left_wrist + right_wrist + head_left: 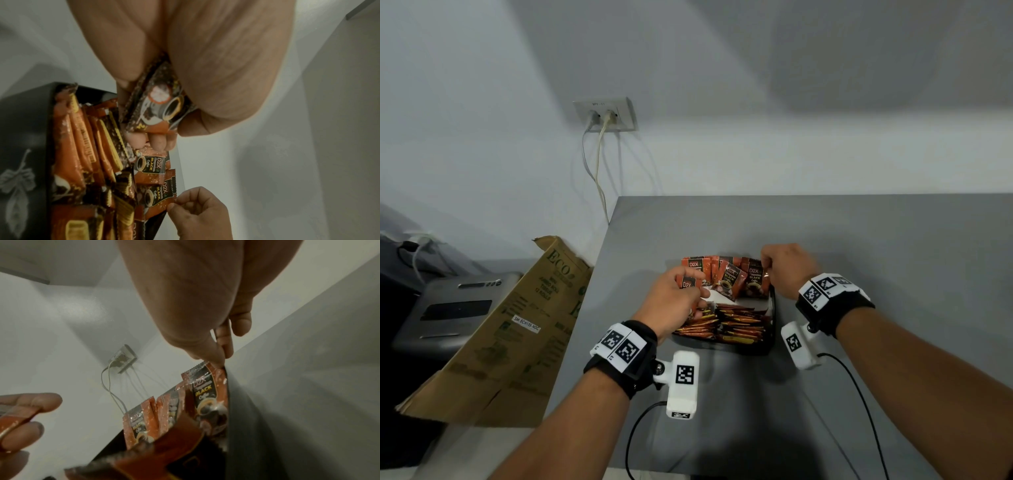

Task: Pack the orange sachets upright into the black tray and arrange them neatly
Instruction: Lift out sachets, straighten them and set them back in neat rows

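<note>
The left hand is gripping one orange sachet between its thumb and curled fingers, holding it over the left part of the black tray. The right hand is pinching the top corner of the rightmost upright sachet at the tray's far right corner, its fingers curled and its thumb pressing against the foil.

The tray is sitting on the grey worktop, near its left edge. Along the tray's far side a row of sachets is standing upright, leaning against one another with their printed fronts facing the person. In the near part of the tray, more sachets are lying packed on edge in close rows.

Left of the worktop a flattened cardboard box is leaning, with a grey machine beside it. On the wall behind, a socket plate is carrying two plugged cables hanging down.
</note>
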`<state>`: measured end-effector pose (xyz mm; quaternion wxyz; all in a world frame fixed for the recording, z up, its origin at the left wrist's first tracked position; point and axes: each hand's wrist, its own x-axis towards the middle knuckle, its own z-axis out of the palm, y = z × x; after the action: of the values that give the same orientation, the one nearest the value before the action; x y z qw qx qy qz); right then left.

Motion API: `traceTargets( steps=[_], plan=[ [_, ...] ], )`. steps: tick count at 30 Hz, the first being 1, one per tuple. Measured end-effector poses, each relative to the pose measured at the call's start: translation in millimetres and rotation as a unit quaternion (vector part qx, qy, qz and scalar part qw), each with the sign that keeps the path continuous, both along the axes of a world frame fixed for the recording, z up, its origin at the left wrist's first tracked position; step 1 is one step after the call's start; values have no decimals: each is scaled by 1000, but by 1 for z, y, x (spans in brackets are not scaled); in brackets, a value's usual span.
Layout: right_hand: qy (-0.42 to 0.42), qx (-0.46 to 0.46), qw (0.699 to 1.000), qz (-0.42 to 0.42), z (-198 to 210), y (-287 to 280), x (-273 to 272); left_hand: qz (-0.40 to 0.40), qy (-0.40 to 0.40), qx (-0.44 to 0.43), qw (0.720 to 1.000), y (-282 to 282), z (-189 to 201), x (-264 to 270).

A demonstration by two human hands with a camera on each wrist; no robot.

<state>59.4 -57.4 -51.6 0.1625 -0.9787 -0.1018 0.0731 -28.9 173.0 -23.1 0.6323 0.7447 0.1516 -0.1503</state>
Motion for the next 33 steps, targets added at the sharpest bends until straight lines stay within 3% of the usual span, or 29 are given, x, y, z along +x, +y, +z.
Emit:
traceTargets(
  steps=[14,18,23,27,33],
  plan=[
    [-20,7,1000,8,-3,0,-7,-2,-2,3,1000,0,-3,3],
    [-56,52,997,9,-2,2,-9,-1,-4,4,1000,1,-5,4],
    [47,-1,998,46,6,27,-14,4,-9,-7,1000,-1,-5,8],
    [70,-31,994,73,3,37,-11,8,-12,-12,1000,1,-3,7],
    [77,9,995,54,1,40,-8,15,-8,-12,1000,8,-4,5]
  ],
)
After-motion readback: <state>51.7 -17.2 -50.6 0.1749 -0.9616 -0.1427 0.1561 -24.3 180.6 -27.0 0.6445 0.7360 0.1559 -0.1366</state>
